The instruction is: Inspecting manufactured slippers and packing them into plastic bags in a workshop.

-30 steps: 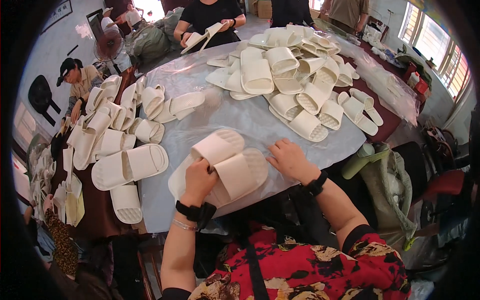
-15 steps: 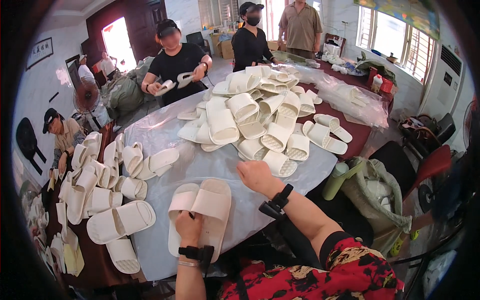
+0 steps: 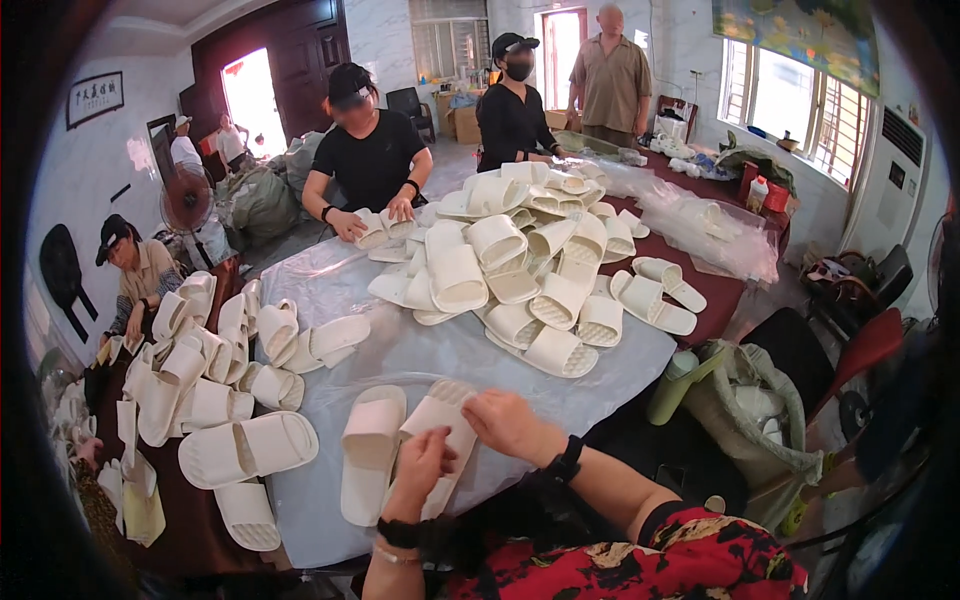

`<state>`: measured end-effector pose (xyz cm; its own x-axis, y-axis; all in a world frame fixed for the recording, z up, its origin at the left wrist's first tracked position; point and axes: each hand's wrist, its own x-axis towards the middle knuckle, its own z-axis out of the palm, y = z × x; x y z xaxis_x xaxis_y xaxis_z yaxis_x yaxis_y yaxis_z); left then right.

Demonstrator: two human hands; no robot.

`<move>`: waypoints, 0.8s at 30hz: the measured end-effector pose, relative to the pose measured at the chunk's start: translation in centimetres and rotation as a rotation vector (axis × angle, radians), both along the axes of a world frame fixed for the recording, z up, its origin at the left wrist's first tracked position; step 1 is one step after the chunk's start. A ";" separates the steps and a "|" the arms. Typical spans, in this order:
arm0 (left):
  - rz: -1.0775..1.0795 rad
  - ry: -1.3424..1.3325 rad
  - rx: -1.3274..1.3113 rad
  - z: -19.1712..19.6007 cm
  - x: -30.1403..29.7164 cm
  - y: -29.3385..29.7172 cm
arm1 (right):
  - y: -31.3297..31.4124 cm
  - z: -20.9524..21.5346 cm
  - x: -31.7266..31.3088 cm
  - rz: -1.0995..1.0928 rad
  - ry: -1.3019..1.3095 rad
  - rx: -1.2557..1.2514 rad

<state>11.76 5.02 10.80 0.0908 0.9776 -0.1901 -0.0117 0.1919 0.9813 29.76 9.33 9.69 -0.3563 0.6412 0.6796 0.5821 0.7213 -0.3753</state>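
Observation:
A pair of cream slippers lies before me on the sheeted table. The left slipper is flat, its toe pointing away from me. The right slipper slants to the right, partly covered by my hands. My left hand is over its strap and footbed, fingers curled; what they hold, if anything, is hidden. At its toe-side edge, my right hand is closed with the fingertips pinching the rim. Beyond is a large heap of cream slippers.
More slippers are piled at the left, on a dark red cloth. A co-worker across the table handles a pair of slippers. Clear plastic wrap lies far right. A green bottle and an open sack stand beside my right arm.
My right hand has come down to the right slipper's edge, and that slipper has turned to the right. My left hand has shifted right onto it. The co-worker has lowered the slippers to the table.

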 end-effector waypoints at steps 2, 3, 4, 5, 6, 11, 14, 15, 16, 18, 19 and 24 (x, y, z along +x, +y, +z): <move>-0.003 -0.109 -0.044 -0.9 1.8 0.8 | -0.9 -0.4 -0.3 0.033 -0.037 0.017; -0.002 -0.209 -0.088 -1.3 2.2 1.7 | -1.0 -0.5 -0.5 0.072 -0.064 0.033; 0.014 -0.221 -0.072 -2.1 1.9 2.4 | -1.2 -0.8 -0.8 0.089 -0.076 0.047; -0.042 -0.271 -0.045 -3.1 1.8 2.8 | -1.5 -1.0 -0.5 0.094 -0.067 0.025; -0.088 -0.320 -0.024 -3.3 1.7 2.8 | -2.0 -1.5 -0.3 0.107 -0.056 -0.006; 0.093 -0.326 -0.111 -1.4 0.9 2.4 | 0.2 -5.5 2.0 0.223 -0.153 -0.069; -0.026 -0.669 -0.038 -1.4 -3.0 1.2 | 3.0 -6.3 3.7 0.207 -0.334 0.030; -0.026 -0.717 0.037 -0.9 -4.1 0.7 | 4.3 -7.3 4.6 0.115 -0.311 0.049; -0.017 -0.763 0.109 -0.5 -5.3 0.0 | 4.9 -7.9 5.1 0.029 -0.286 0.061; 0.044 -0.847 0.203 1.0 -8.0 -1.7 | 5.8 -6.9 5.9 -0.018 -0.308 -0.042; 0.052 -0.913 0.291 0.7 -9.1 -1.8 | 7.0 -7.9 6.1 -0.036 -0.295 -0.084; 0.070 -1.134 0.553 1.9 -12.7 -4.9 | 7.7 -7.5 6.0 -0.017 -0.249 -0.053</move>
<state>-0.91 0.10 12.71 -0.1205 0.9107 0.3951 -0.8908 -0.2748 0.3618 35.72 17.00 2.16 -0.4971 0.6813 0.5374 0.6734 0.6934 -0.2561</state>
